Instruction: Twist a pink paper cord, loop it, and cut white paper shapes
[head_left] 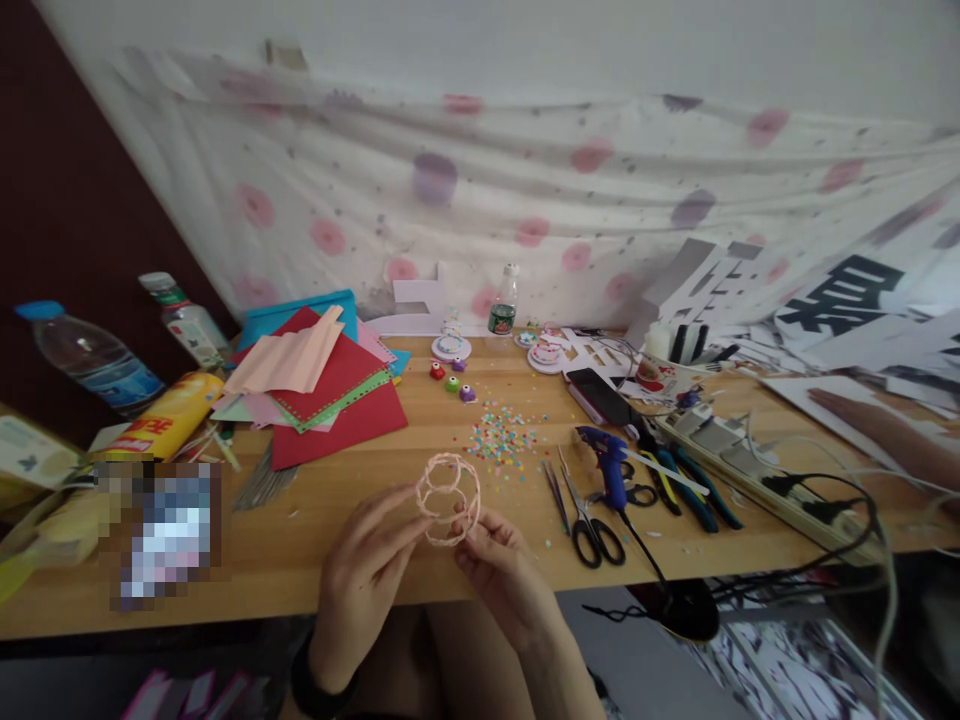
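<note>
Between my two hands, above the table's front part, is a pale pink twisted-paper ring [477,482] with smaller loops inside it. My left hand [373,545] pinches its left side with thumb and fingers. On the lower right, my right hand [499,565] grips the ring between thumb and forefinger. Just beyond it lies a scatter of small coloured paper bits [501,437]. To the right are tweezers [556,495], black-handled scissors [592,530] and a blue glue gun [611,468].
Coloured paper sheets [375,415] are stacked at left, near a yellow tube [169,415] and bottles [97,355]. Small bird-like figures [452,384] stand behind the bits. Pliers [697,495] and a power strip [772,480] lie right. Another person's hand [847,410] rests on white board.
</note>
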